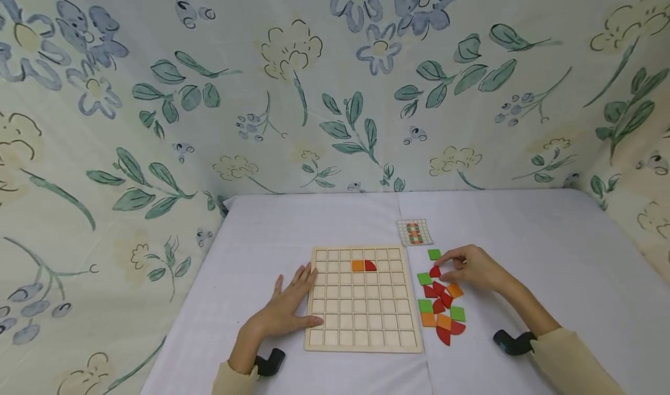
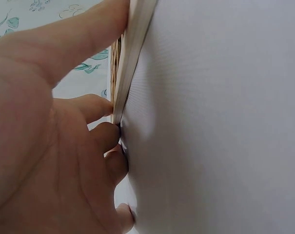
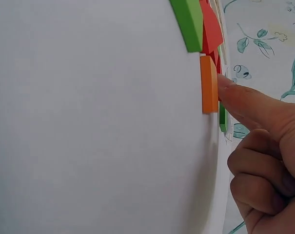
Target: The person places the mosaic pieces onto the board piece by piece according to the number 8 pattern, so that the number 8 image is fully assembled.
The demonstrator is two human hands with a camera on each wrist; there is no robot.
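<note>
A wooden grid board (image 1: 361,306) lies on the table with an orange square tile (image 1: 358,266) and a red quarter-circle tile (image 1: 370,266) side by side in an upper row. My left hand (image 1: 285,308) rests spread along the board's left edge, thumb at the lower left; the left wrist view shows the fingers against the board's side (image 2: 125,83). To the right of the board, my right hand (image 1: 473,270) pinches another red quarter-circle tile (image 1: 435,271) between thumb and index finger. In the right wrist view, the other fingers of the right hand (image 3: 264,161) are curled into the palm.
Below the pinched tile lies a loose cluster of red quarter-circles (image 1: 443,335), green squares (image 1: 458,313) and orange squares (image 1: 455,290), some overlapping. A single green square (image 1: 434,254) lies above it. Behind the board is a small pattern card (image 1: 415,232). Floral cloth (image 1: 335,92) hangs behind the white-covered table.
</note>
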